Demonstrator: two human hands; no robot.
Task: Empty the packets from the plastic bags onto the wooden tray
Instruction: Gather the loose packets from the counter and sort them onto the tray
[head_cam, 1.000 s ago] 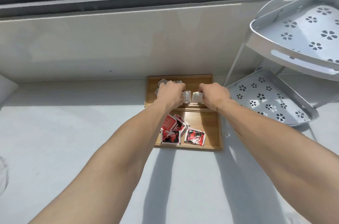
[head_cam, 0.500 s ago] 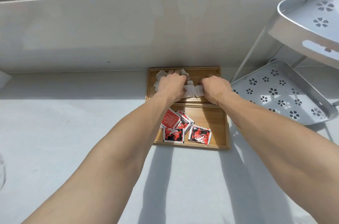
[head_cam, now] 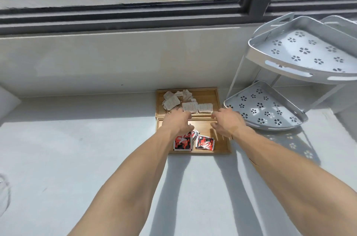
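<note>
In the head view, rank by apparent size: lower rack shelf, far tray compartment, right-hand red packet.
1. lower rack shelf
2. far tray compartment; it lies about as far away, so this ranking seems safe
3. right-hand red packet

Both bare forearms reach toward 12 o'clock, converging. The left hand (head_cam: 178, 122) lies palm down, fingers loosely curled, holding nothing. The right hand (head_cam: 227, 122), at its 3 o'clock, is spread and empty.

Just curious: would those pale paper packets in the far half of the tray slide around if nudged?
Probably. The pale packets look thin, flat and light, lying loosely overlapped on the smooth wooden tray. Its raised rim should likely stop them.
</note>
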